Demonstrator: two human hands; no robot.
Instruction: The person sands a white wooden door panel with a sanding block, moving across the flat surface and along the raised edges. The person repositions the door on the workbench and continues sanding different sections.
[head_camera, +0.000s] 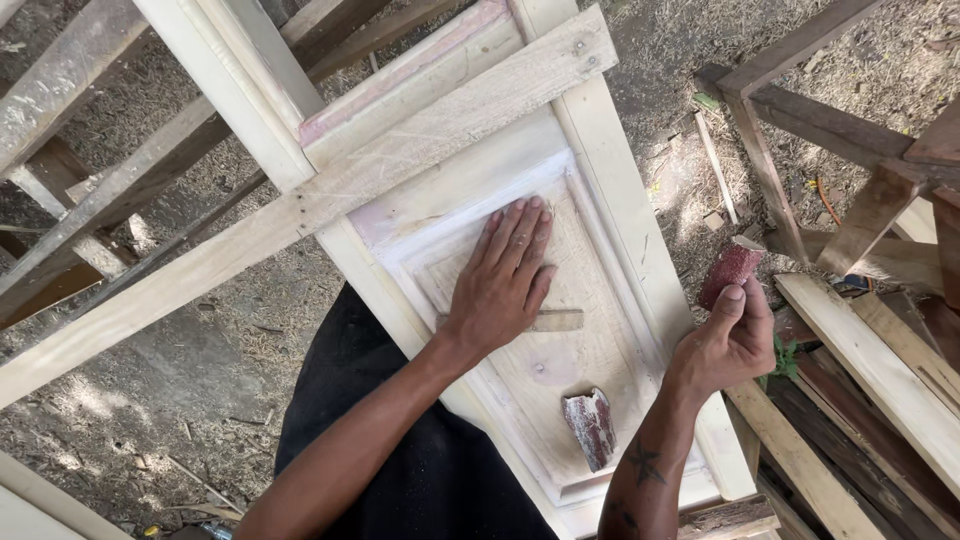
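A pale wooden door frame (620, 200) with a raised centre panel (590, 350) lies tilted in front of me. My left hand (505, 275) rests flat on that panel, fingers together and pointing up. Under its heel pokes out a small flat wooden stick (560, 320). My right hand (730, 340) hovers off the frame's right edge and pinches a folded piece of reddish sandpaper (730, 268). Another worn scrap of sandpaper (592, 428), red and whitish, lies on the panel's lower part between my forearms.
A rough plank (300, 215) is nailed diagonally across the frame's top. Loose planks and a wooden rack (850, 130) crowd the right side. More timber beams (90, 200) lie at the left. Sawdust-covered ground (180, 380) surrounds everything.
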